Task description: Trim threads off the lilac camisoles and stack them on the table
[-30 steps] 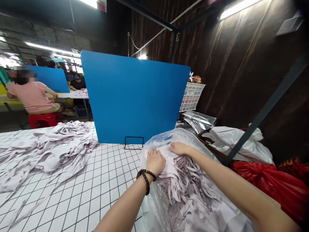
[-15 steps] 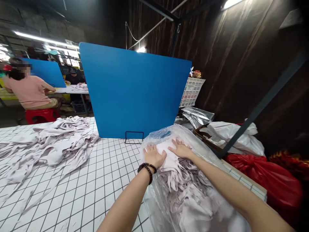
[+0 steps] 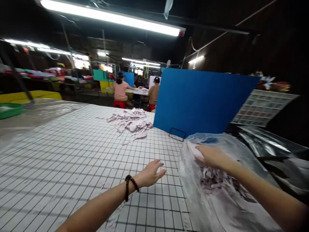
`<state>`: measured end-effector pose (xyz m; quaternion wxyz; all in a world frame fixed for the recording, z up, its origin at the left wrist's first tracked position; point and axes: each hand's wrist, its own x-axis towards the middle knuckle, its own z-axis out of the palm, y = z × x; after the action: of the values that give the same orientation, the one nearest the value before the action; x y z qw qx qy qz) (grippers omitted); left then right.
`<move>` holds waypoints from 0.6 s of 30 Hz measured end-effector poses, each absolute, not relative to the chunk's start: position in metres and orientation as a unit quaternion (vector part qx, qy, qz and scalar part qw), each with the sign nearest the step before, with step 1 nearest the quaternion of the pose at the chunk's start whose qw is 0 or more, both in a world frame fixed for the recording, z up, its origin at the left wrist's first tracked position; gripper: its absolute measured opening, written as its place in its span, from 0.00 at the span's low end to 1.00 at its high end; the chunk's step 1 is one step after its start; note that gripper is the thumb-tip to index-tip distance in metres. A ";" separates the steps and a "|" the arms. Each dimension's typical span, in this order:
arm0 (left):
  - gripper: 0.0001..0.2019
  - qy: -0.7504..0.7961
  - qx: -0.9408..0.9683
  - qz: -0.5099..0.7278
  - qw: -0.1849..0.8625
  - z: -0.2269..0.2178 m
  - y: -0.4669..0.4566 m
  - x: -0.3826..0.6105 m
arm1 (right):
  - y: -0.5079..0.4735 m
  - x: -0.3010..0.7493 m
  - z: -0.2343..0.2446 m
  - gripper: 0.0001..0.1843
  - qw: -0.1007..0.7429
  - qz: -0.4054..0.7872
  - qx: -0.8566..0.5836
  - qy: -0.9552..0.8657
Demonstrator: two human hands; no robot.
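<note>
My left hand (image 3: pixel 151 173), a dark beaded bracelet at its wrist, hovers over the white gridded table (image 3: pixel 116 161). Its fingers are spread and it holds nothing. To the right stands a clear plastic bag (image 3: pixel 189 180) filled with pale pinkish-grey fabric pieces (image 3: pixel 227 203) that have thin straps. My right hand (image 3: pixel 212 156) reaches into the bag's mouth and rests on the fabric at the far side. Thumb and forefinger look apart, though the hand is slightly blurred and its other fingers are hidden.
A loose heap of similar fabric (image 3: pixel 132 124) lies farther back on the table. A blue board (image 3: pixel 200 100) in a black wire stand (image 3: pixel 177 133) rises behind the bag. At right are a white basket (image 3: pixel 263 106) and silvery plastic (image 3: pixel 265 141). People sit at a distant table.
My left hand has come off the fabric in the bag and moved left over the table. My right hand stays on the fabric. The view has swung left.
</note>
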<state>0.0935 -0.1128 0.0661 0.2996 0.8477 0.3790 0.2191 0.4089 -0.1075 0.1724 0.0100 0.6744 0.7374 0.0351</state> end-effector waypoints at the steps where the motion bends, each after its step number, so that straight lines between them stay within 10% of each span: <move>1: 0.28 0.424 0.821 0.213 0.317 0.060 -0.124 0.063 | -0.122 0.380 0.169 0.26 0.046 -0.012 0.622 0.781; 11: 0.23 0.615 0.614 0.378 0.317 0.017 -0.183 -0.125 | -0.233 0.163 0.114 0.29 0.293 -0.167 0.332 0.881; 18: 0.24 0.642 0.518 0.426 0.371 -0.011 -0.125 -0.155 | -0.087 0.139 0.093 0.51 0.166 -0.221 0.526 0.804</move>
<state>-0.1553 -0.1247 -0.0107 0.3712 0.5180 0.6425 0.4255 0.1393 -0.0869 0.0931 0.1657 0.5259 0.8044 -0.2212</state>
